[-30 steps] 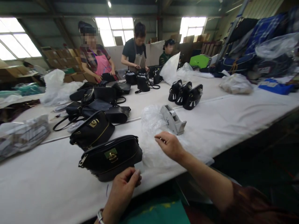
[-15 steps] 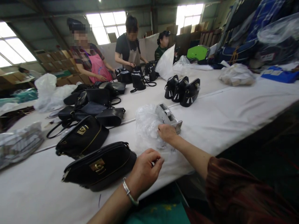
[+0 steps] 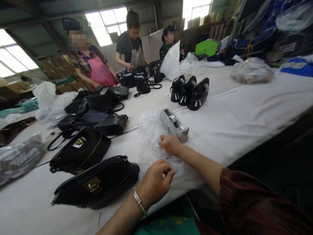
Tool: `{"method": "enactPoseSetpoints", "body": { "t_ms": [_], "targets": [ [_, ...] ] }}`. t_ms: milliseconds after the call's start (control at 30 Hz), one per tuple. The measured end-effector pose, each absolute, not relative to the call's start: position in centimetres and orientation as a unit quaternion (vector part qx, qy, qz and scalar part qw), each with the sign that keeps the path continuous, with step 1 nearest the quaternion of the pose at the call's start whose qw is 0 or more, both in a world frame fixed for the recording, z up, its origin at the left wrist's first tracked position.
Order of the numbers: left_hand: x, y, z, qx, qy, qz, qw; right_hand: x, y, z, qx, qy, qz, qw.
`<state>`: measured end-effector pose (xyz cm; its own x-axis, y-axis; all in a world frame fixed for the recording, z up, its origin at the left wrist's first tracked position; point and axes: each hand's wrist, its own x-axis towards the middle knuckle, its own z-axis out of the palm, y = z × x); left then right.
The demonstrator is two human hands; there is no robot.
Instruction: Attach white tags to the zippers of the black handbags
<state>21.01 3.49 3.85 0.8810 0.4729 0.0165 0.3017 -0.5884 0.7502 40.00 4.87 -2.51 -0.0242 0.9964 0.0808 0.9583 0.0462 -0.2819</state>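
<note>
My right hand (image 3: 171,145) is closed, its fingertips pinched on a crumpled clear plastic bag (image 3: 149,130) lying on the table. Just beyond that hand stands a grey metal tape dispenser (image 3: 174,124). My left hand (image 3: 156,182), with a silver bangle at the wrist, hovers at the table's near edge, fingers curled and thumb close to the forefinger; whatever it pinches is too small to make out. Beside it on the left lies a black handbag (image 3: 97,186) with a gold clasp. A second black handbag (image 3: 80,148) of the same kind lies behind that one.
Three small black bags (image 3: 188,92) stand past the dispenser. A pile of black bags (image 3: 97,112) lies at left on the white-covered table (image 3: 234,120). Across it, co-workers (image 3: 132,42) handle more bags. A filled plastic bag (image 3: 253,71) rests at the far right.
My right hand has shifted left, away from the dispenser's end and over the plastic. My left hand has moved slightly right and down. The view has tilted a little.
</note>
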Motion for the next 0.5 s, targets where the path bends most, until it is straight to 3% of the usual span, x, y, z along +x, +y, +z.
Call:
{"method": "enactPoseSetpoints", "body": {
  "t_ms": [100, 300, 500],
  "targets": [
    [21.1, 3.8, 4.3, 0.892, 0.237, 0.108, 0.37, 40.1, 3.1, -2.5, -0.693, -0.692, 0.051, 0.195],
    [22.7, 5.4, 4.9, 0.922, 0.287, 0.123, 0.23, 41.3, 0.0, -2.6, -0.679, -0.558, 0.089, 0.468],
    [26.0, 7.5, 4.4, 0.934, 0.354, 0.027, 0.029, 41.7, -1.3, -2.0, -0.709, -0.374, 0.163, 0.575]
  ]
}}
